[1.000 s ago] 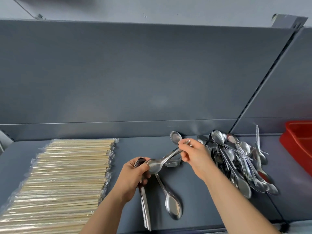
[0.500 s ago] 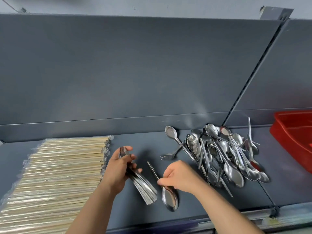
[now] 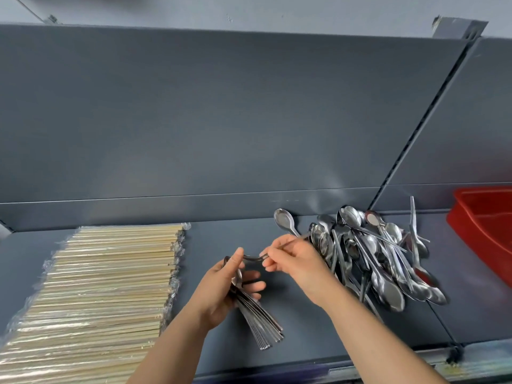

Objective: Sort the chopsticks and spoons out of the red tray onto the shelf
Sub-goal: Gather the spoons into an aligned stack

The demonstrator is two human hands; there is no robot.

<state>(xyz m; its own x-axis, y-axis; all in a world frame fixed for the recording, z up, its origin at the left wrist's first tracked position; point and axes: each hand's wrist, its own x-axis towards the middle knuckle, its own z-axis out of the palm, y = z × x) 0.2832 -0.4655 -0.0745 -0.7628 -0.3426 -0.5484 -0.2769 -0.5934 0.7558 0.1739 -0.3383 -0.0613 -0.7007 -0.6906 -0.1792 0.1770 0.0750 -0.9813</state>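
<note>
My left hand [image 3: 225,286] grips a stack of steel spoons [image 3: 257,317], their handles fanning down toward the shelf's front edge. My right hand [image 3: 293,260] pinches the handle of a single spoon [image 3: 256,257], whose bowl end meets the top of the stack by my left thumb. A loose heap of spoons [image 3: 382,259] lies on the grey shelf [image 3: 221,239] just right of my right hand. One spoon [image 3: 284,220] lies apart at the back. Wrapped chopsticks [image 3: 97,295] lie in a flat row on the left. The red tray [image 3: 482,231] stands at the far right.
A grey back panel [image 3: 221,120] rises behind the shelf. A slotted upright post [image 3: 421,128] divides it from the panel to the right. The shelf's front lip [image 3: 360,367] runs along the bottom.
My right hand lifted the spoon that lay on the shelf and brought it up and left to the stack. My left hand turned the stack more upright.
</note>
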